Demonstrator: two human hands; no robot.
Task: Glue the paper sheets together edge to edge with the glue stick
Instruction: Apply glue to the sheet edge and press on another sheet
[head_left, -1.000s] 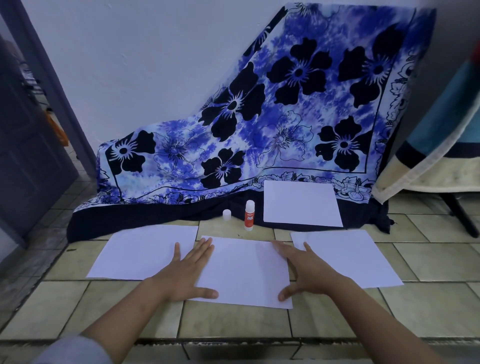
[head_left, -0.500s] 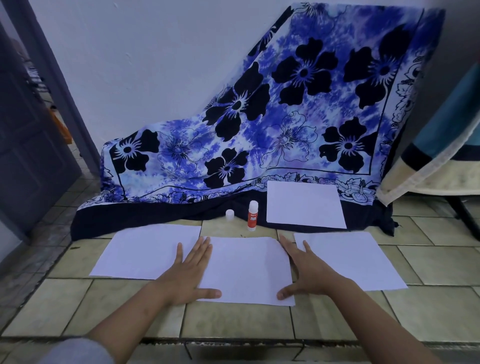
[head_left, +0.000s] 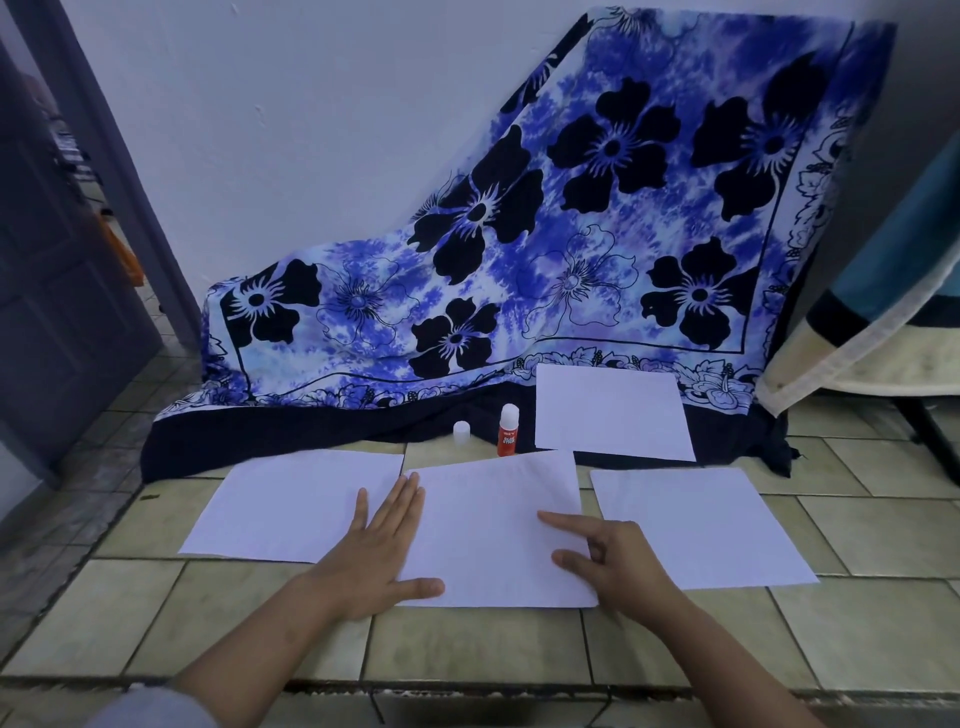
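Several white paper sheets lie on the tiled floor. The middle sheet (head_left: 488, 535) sits between the left sheet (head_left: 291, 504) and the right sheet (head_left: 696, 525). A fourth sheet (head_left: 613, 410) rests farther back on the cloth's dark hem. My left hand (head_left: 379, 556) lies flat, fingers spread, over the seam of the left and middle sheets. My right hand (head_left: 608, 561) presses the middle sheet's right edge with an extended forefinger, its other fingers curled. An uncapped red-and-white glue stick (head_left: 508, 430) stands upright behind the middle sheet, its white cap (head_left: 461, 432) beside it.
A blue floral cloth (head_left: 571, 249) drapes from the wall down to the floor behind the sheets. A dark door (head_left: 57, 291) stands open at left. A striped blanket (head_left: 883, 291) hangs at right over a dark stand leg (head_left: 930, 436).
The middle sheet has shifted left and turned slightly, now touching the left sheet. My right hand has moved onto its right edge, fingers curling with the forefinger out. My left hand stays flat.
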